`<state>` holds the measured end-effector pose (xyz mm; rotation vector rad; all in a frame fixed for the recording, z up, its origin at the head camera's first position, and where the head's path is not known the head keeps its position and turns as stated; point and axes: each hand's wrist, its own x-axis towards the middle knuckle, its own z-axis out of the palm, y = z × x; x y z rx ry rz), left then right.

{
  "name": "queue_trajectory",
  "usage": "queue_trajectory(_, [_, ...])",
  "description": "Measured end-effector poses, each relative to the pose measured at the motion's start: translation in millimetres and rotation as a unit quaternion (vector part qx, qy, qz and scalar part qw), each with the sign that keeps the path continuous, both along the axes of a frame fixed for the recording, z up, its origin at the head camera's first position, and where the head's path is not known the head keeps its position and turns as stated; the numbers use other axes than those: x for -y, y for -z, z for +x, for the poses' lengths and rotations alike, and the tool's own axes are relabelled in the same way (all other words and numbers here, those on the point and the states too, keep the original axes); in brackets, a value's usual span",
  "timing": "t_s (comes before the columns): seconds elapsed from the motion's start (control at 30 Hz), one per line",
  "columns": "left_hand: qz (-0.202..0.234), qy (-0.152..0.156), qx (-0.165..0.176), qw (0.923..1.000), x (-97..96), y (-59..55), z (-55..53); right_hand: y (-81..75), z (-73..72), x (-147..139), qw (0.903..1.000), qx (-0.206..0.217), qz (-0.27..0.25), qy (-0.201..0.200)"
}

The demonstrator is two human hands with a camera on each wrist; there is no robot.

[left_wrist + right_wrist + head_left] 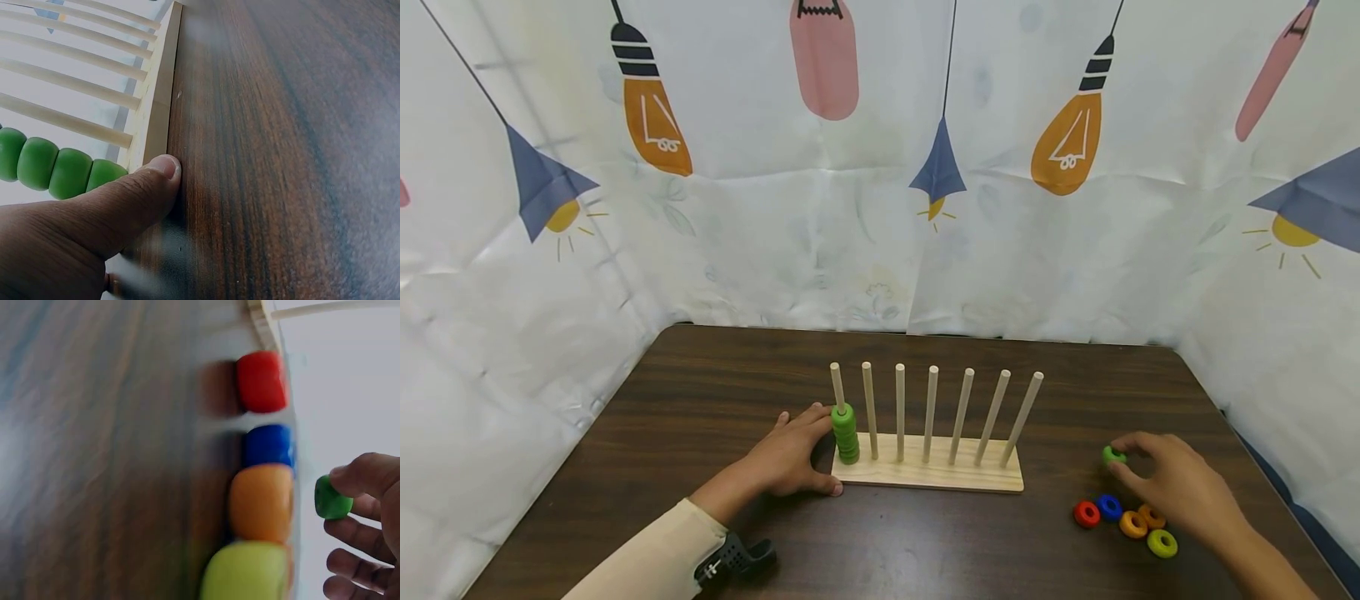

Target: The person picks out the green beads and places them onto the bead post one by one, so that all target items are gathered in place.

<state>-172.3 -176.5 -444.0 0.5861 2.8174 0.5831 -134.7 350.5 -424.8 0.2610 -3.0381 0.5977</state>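
Observation:
A wooden peg rack point(925, 473) stands on the table, a row of upright pegs along its base. Several green rings point(846, 435) are stacked on its leftmost peg. My left hand point(790, 457) holds the left end of the base, thumb point(159, 172) against the front edge and the other fingers toward the back. To the right of the rack, my right hand point(1183, 479) pinches a single green ring point(332, 499) between thumb and fingers. In the right wrist view that ring is raised off the tabletop.
Near my right hand lie loose rings: a red ring point(1086, 514), a blue ring point(1108, 507), two orange ones and a yellow-green ring point(1162, 544). The dark wood table point(737, 375) meets a printed white curtain point(760, 250) at the back and sides.

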Motion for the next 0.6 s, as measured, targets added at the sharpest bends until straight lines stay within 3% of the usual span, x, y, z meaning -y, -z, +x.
queue_trajectory(0.27, [0.001, 0.000, 0.000, 1.0000, -0.3, -0.5, 0.4, -21.4, -5.4, 24, 0.9983, -0.049, -0.022, -0.022])
queue_trajectory(0.6, [0.002, 0.003, 0.001, 1.0000, -0.5, 0.0, -0.4, -61.9, -10.1, 47, 0.9906, -0.125, -0.002, -0.057])
